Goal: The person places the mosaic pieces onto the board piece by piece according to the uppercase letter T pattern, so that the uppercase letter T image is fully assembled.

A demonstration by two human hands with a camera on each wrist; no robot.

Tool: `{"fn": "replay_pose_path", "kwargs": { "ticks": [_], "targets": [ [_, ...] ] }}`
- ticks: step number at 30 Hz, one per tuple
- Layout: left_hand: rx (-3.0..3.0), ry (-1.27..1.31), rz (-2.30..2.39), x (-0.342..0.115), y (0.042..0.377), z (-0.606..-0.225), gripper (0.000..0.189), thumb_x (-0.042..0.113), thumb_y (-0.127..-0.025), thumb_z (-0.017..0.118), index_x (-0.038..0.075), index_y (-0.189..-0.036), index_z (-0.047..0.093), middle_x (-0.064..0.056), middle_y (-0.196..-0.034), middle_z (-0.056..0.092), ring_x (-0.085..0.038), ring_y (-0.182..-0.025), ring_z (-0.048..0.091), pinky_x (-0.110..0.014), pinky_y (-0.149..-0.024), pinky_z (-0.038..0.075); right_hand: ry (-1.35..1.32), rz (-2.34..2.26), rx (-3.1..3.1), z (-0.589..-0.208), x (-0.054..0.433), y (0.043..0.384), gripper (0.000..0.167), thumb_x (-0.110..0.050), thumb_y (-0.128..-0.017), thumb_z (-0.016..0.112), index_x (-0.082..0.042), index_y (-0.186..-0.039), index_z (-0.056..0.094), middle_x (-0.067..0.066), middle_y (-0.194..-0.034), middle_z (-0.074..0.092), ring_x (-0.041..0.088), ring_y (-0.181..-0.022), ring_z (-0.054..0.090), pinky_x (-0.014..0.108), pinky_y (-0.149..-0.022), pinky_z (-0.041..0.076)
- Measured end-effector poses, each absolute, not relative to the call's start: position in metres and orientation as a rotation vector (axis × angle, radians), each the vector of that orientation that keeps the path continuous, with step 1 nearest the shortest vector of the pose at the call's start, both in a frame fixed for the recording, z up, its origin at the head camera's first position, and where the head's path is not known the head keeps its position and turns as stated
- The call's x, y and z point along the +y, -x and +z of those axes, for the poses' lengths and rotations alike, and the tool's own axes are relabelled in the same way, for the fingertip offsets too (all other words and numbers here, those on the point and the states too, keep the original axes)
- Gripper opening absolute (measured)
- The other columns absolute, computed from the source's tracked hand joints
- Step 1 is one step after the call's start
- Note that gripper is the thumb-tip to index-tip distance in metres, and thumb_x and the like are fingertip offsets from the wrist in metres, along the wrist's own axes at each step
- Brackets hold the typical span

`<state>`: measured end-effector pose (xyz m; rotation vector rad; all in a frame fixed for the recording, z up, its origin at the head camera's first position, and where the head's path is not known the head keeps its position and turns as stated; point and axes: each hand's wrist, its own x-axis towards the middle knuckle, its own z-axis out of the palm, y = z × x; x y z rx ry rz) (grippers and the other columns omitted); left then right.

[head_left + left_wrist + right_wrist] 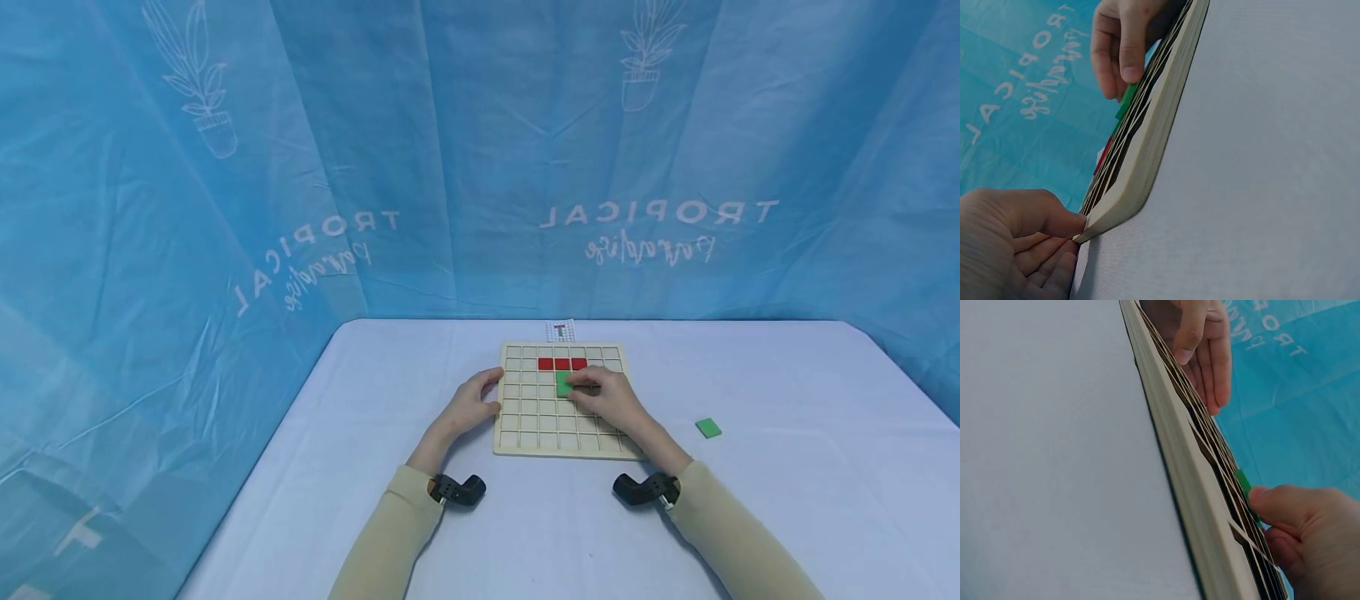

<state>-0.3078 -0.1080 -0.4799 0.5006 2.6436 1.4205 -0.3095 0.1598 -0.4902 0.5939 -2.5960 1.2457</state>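
Observation:
A square wooden grid board (525, 447) lies on the white table. My left hand (467, 407) grips its left edge, the thumb at the rim and the other fingers against the side. Three red tiles (562, 364) fill neighbouring cells of an upper row. Below the middle red one is a green tile (562, 377). My right hand (611, 402) reaches over the right half of the board and pinches another green tile (1127, 102) between thumb and fingers, just below the first, where it looks tilted. The fingers partly cover both green tiles.
A loose green tile (708, 427) lies on the table (795, 500) to the right of the board. Behind the board's far edge is a small printed card (560, 331) with a red and green T pattern. Blue cloth (480, 167) hangs behind the table and on the left.

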Motion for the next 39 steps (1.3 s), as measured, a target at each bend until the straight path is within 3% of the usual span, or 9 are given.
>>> {"fn": "replay_pose_path", "kwargs": {
  "ticks": [23,31,39],
  "targets": [
    [2.654,-0.502,1.414,-0.109,0.308,-0.478,0.063,-0.006,-0.082,0.057,-0.002,-0.142,0.036,-0.015,-0.144,0.039,-0.024,-0.133,0.036,-0.026,-0.109,0.031,-0.680,1.187,-2.570,-0.489,0.159,0.311,0.022,-0.012,-0.080,0.075,-0.009,-0.102,0.072,0.001,-0.099,0.069,0.017,-0.092,0.063,0.034,-0.079,0.055],
    [2.636,-0.501,1.421,-0.108,0.308,-0.479,0.064,-0.006,-0.082,0.058,-0.002,-0.142,0.036,-0.015,-0.144,0.039,-0.024,-0.133,0.036,-0.027,-0.109,0.032,-0.501,1.493,-2.534,-0.463,0.164,0.304,0.031,-0.024,-0.084,0.072,-0.007,-0.110,0.070,0.005,-0.109,0.067,0.026,-0.104,0.061,0.043,-0.090,0.052],
    [2.641,-0.495,1.401,-0.110,0.310,-0.481,0.064,-0.006,-0.081,0.058,-0.002,-0.142,0.036,-0.014,-0.144,0.039,-0.023,-0.134,0.035,-0.026,-0.109,0.030,-0.435,1.563,-2.502,-0.437,0.211,0.290,0.042,-0.031,-0.088,0.066,-0.007,-0.122,0.063,0.010,-0.120,0.062,0.025,-0.112,0.056,0.037,-0.092,0.051]
  ]
}}
